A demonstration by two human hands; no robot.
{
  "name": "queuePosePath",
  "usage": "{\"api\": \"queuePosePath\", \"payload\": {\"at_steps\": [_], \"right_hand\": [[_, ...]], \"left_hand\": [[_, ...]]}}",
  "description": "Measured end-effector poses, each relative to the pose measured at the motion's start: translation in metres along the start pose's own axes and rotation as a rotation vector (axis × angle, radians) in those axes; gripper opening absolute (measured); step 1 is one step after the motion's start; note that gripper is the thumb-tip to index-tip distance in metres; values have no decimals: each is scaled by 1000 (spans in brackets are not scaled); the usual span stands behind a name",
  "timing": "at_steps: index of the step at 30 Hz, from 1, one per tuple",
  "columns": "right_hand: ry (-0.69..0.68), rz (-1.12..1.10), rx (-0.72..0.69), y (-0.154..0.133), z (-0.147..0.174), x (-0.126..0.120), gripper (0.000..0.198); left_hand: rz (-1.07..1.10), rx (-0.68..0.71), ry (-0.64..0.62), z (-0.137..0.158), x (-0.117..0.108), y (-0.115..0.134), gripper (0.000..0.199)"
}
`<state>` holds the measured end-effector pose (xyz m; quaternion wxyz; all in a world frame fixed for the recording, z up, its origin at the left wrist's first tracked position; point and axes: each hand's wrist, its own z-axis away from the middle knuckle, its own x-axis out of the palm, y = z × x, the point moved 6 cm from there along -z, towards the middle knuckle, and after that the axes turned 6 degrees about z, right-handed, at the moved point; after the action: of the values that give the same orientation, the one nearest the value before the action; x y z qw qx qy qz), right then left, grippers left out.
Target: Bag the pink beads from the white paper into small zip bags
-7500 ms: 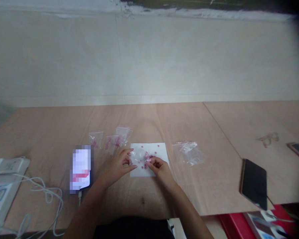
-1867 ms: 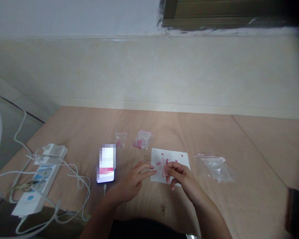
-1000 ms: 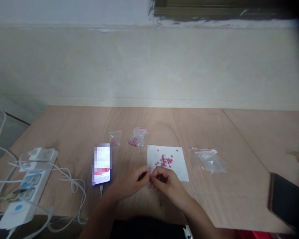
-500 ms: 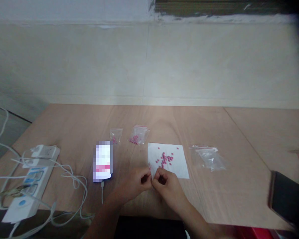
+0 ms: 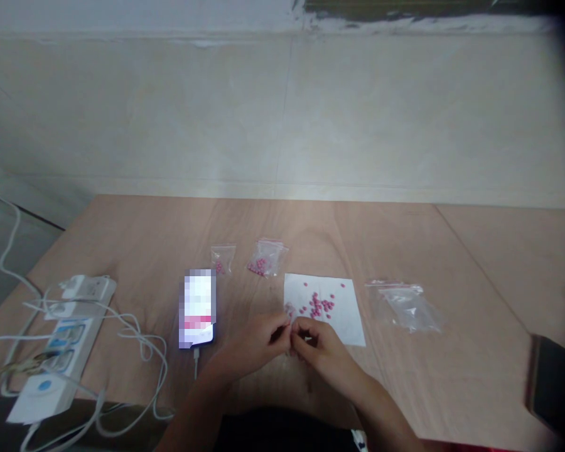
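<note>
Left hand (image 5: 262,337) and right hand (image 5: 321,342) pinch a clear plastic bag (image 5: 289,309) (mostly hidden from me), left of round pink beads (image 5: 319,307) on rectangular white paper (image 5: 346,328).

Wooden table (image 5: 452,376), white paper (image 5: 349,325), plastic bags (image 5: 412,307), lit phone (image 5: 199,306), power strip (image 5: 66,348)

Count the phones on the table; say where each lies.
2: one lit phone, left of the left hand, and one dark phone at the right edge, partly cut off. More may be hidden.
</note>
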<state>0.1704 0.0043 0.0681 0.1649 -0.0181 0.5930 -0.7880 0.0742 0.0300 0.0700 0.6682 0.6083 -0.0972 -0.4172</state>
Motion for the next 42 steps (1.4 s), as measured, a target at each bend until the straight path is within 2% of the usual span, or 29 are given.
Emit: {"api": "queuePosePath", "payload": {"at_steps": [10, 14, 16, 20, 26, 31, 36, 38, 42], "right_hand": [[156, 74, 48, 7, -7, -1, 17], [322, 162, 122, 17, -9, -19, 19], [356, 184, 143, 21, -9, -27, 20], [341, 189, 126, 24, -8, -30, 21], [247, 184, 67, 13, -5, -14, 17], [188, 226, 12, 2, -7, -5, 18], [167, 248, -11, -1, -7, -4, 16], [172, 248, -22, -2, -7, -4, 16], [173, 248, -56, -5, -7, -2, 18]], "left_hand": [[37, -43, 12, -3, -3, -12, 18], [30, -74, 77, -2, -9, -16, 15], [22, -80, 72, -2, -10, -17, 14], [6, -77, 32, -4, -9, -15, 13], [-36, -99, 51, -6, -17, -12, 19], [57, -57, 109, -4, -18, -11, 5], [103, -12, 166, -5, -13, -15, 36], [100, -8, 165, -7, -12, -17, 40], [131, -17, 145, -10, -9, -22, 35]]}}
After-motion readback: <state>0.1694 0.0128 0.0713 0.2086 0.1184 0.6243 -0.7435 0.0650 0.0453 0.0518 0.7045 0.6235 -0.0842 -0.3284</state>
